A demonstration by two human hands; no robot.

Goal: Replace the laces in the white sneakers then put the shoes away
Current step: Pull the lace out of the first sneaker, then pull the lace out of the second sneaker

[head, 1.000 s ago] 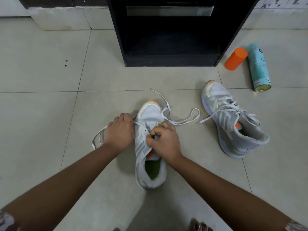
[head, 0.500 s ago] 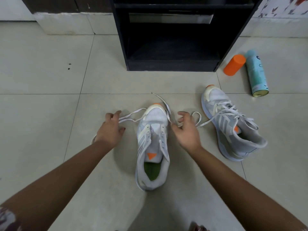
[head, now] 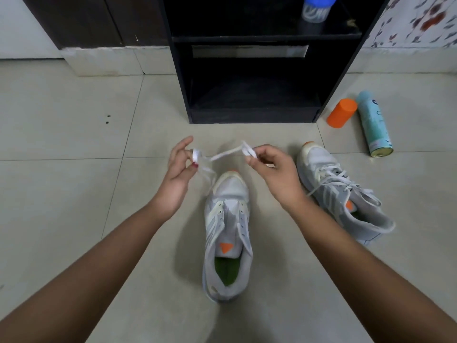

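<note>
You're holding the lace (head: 223, 154) stretched between both hands, just past the toe of the unlaced shoe (head: 227, 233): left hand (head: 179, 169) is pinching a coiled end with thumb and curled fingers, index sticking out; right hand (head: 272, 169) is pinching a loop, fingers curled tight. The laced shoe (head: 343, 194) is lying tilted just right of it, both sitting in front of the shelf (head: 247, 115), cap (head: 341, 112) and can (head: 374, 127) lying further right.
</note>
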